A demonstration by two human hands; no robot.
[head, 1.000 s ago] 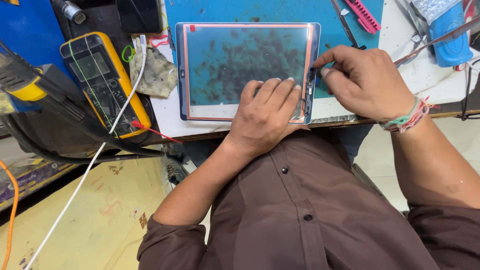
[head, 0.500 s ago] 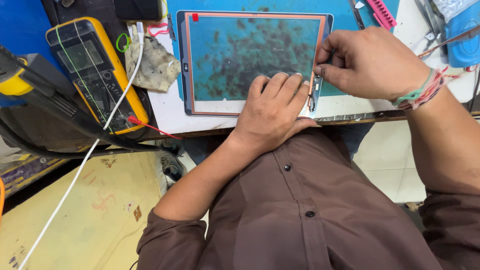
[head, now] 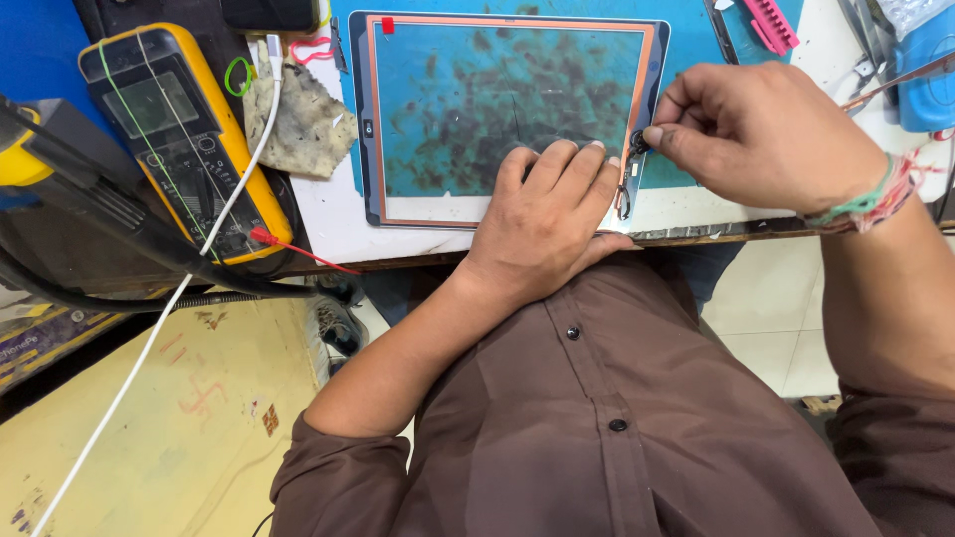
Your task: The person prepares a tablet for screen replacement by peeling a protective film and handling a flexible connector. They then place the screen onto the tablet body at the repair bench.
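On the far left lay a yellow meter (head: 184,139) with a white cable (head: 214,234) running across it. Just beside it sat a dirty grey rag (head: 303,124) on the white surface (head: 328,224). Next came the tablet glass panel (head: 507,109), lying flat on a blue mat (head: 686,179) near the front edge of the surface. My left hand (head: 542,224) rested on the panel's lower right part, fingers flat and spread a little, pressing down and gripping nothing. My right hand (head: 771,134) was at the panel's right edge. Its thumb and first finger were pinched on a small dark part (head: 639,142) there, and a thin strip hung down from it. Further right, a pink comb-like tool (head: 771,25) lay at the top, well apart from my hands.
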